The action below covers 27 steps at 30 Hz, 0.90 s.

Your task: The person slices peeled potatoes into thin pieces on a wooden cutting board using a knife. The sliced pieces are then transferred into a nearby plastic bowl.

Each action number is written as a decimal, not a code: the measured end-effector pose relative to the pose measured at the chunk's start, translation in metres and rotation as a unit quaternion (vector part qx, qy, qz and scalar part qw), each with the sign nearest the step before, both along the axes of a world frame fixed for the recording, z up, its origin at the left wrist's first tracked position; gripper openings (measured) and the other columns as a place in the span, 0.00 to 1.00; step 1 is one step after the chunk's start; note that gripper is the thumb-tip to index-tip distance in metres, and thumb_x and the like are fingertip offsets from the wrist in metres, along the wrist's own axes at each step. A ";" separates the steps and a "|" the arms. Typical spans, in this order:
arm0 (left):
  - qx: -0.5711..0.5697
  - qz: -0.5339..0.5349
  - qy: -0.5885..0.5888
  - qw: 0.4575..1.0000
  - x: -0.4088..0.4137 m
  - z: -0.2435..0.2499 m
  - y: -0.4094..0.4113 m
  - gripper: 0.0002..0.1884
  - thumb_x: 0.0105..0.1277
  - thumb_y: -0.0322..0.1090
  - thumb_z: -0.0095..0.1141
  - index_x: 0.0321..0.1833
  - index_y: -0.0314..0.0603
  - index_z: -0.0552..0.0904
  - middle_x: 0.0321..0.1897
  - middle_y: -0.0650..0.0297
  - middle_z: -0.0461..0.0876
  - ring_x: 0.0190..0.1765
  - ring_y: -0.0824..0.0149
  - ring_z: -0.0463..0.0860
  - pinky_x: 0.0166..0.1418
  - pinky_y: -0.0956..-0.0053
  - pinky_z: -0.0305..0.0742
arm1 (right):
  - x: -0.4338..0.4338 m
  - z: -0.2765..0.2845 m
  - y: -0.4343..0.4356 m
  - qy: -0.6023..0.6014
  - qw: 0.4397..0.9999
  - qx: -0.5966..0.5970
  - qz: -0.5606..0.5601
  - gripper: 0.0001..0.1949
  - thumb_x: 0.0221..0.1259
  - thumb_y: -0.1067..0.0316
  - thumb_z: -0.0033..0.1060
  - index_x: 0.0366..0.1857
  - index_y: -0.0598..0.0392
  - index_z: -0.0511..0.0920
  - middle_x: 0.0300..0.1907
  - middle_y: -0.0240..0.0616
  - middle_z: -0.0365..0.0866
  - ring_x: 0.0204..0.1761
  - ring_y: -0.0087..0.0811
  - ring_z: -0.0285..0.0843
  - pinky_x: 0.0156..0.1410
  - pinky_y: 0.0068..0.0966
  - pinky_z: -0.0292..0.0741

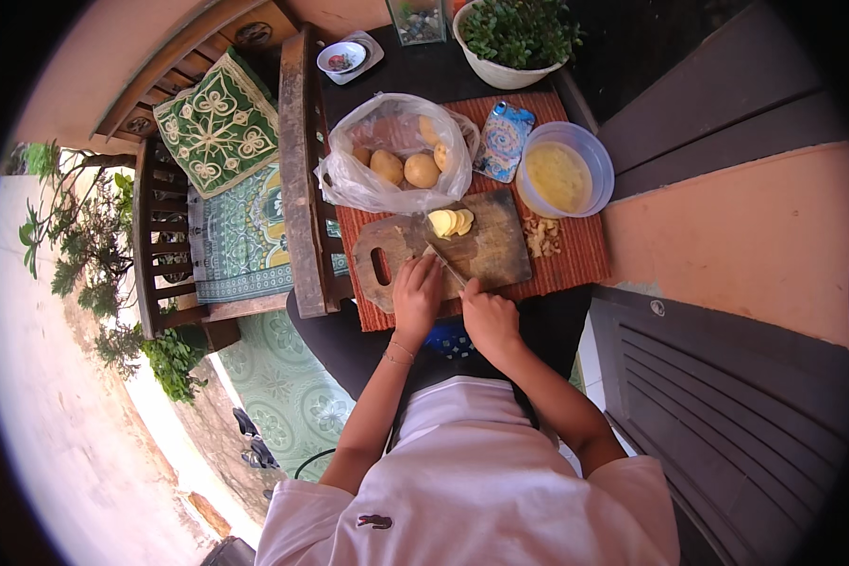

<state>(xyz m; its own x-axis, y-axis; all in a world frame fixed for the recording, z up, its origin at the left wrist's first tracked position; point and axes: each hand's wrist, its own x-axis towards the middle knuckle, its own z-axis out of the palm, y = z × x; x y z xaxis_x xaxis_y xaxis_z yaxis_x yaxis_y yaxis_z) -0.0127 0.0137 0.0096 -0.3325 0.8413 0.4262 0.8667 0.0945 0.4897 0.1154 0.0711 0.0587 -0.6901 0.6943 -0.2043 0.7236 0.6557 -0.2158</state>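
Observation:
My right hand [492,318] grips a knife [448,267], its blade angled up and left over the wooden cutting board [492,258]. Beside the blade, my left hand [417,286] rests on the board with fingers bent down. Whatever may be under those fingers is hidden, though a small pale bit shows by the knife tip. Just beyond lie overlapping pale yellow potato slices [451,222]. Behind the board, a clear plastic bag [347,166] stands open with several whole potatoes [422,170] inside.
A plastic tub [603,173] of cloudy yellowish liquid stands at the right, with peelings [542,236] in front of it. A patterned phone case [504,141] lies between tub and bag on the red woven mat [573,262]. Farther back are a potted plant [509,71] and a small dish [341,58].

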 end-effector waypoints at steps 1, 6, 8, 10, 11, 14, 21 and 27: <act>0.001 0.000 0.001 1.000 0.000 0.000 0.000 0.16 0.50 0.22 0.59 0.44 0.31 0.82 0.47 0.54 0.80 0.52 0.52 0.78 0.61 0.56 0.73 | -0.001 0.003 0.002 -0.002 1.000 0.001 0.007 0.10 0.68 0.60 0.48 0.30 0.54 0.70 0.17 0.41 0.81 0.23 0.37 0.85 0.25 0.31 0.81; 0.002 -0.002 -0.001 1.000 -0.001 0.000 0.000 0.16 0.50 0.22 0.60 0.45 0.31 0.82 0.47 0.54 0.80 0.52 0.52 0.78 0.62 0.56 0.72 | -0.005 0.008 0.005 -0.021 0.999 -0.022 0.015 0.05 0.63 0.67 0.47 0.31 0.55 0.70 0.19 0.43 0.83 0.25 0.38 0.86 0.27 0.31 0.81; 0.004 -0.002 -0.002 1.000 -0.001 -0.003 -0.001 0.17 0.50 0.22 0.61 0.45 0.32 0.82 0.47 0.54 0.80 0.52 0.52 0.78 0.63 0.56 0.71 | -0.006 0.008 0.005 -0.029 0.999 -0.024 0.016 0.03 0.62 0.69 0.47 0.32 0.55 0.70 0.19 0.44 0.83 0.26 0.38 0.86 0.27 0.32 0.82; 0.006 -0.003 -0.007 1.000 -0.002 -0.003 -0.001 0.16 0.51 0.22 0.61 0.45 0.32 0.82 0.47 0.54 0.80 0.52 0.52 0.78 0.65 0.55 0.70 | -0.005 0.004 0.003 -0.038 0.999 -0.017 0.021 0.03 0.62 0.69 0.47 0.32 0.55 0.70 0.19 0.44 0.83 0.26 0.39 0.86 0.27 0.32 0.82; 0.007 -0.004 -0.009 1.000 -0.002 -0.003 -0.001 0.16 0.51 0.22 0.61 0.45 0.32 0.82 0.47 0.55 0.80 0.52 0.52 0.78 0.66 0.54 0.69 | -0.004 0.001 0.003 -0.031 0.999 -0.015 0.022 0.03 0.62 0.69 0.47 0.31 0.55 0.70 0.19 0.44 0.83 0.25 0.39 0.86 0.27 0.32 0.82; 0.014 -0.004 -0.014 1.000 -0.001 -0.003 -0.001 0.15 0.52 0.22 0.60 0.45 0.32 0.82 0.47 0.55 0.79 0.52 0.53 0.78 0.67 0.53 0.68 | -0.001 -0.009 0.003 0.000 1.000 -0.013 0.021 0.06 0.64 0.66 0.47 0.31 0.55 0.69 0.18 0.45 0.82 0.24 0.41 0.85 0.26 0.34 0.81; 0.009 0.009 -0.021 1.000 -0.001 -0.003 -0.002 0.14 0.54 0.24 0.62 0.45 0.35 0.82 0.49 0.56 0.78 0.54 0.52 0.76 0.66 0.53 0.68 | -0.002 -0.031 0.004 0.022 1.000 -0.019 0.008 0.12 0.71 0.60 0.44 0.32 0.55 0.67 0.16 0.46 0.80 0.22 0.44 0.84 0.25 0.39 0.80; -0.007 0.060 -0.006 0.998 0.001 -0.005 -0.004 0.14 0.54 0.29 0.65 0.45 0.42 0.84 0.54 0.59 0.76 0.57 0.55 0.73 0.63 0.55 0.63 | -0.003 -0.030 0.001 0.021 0.999 -0.025 -0.017 0.13 0.73 0.58 0.41 0.32 0.56 0.67 0.16 0.46 0.80 0.23 0.46 0.84 0.26 0.40 0.80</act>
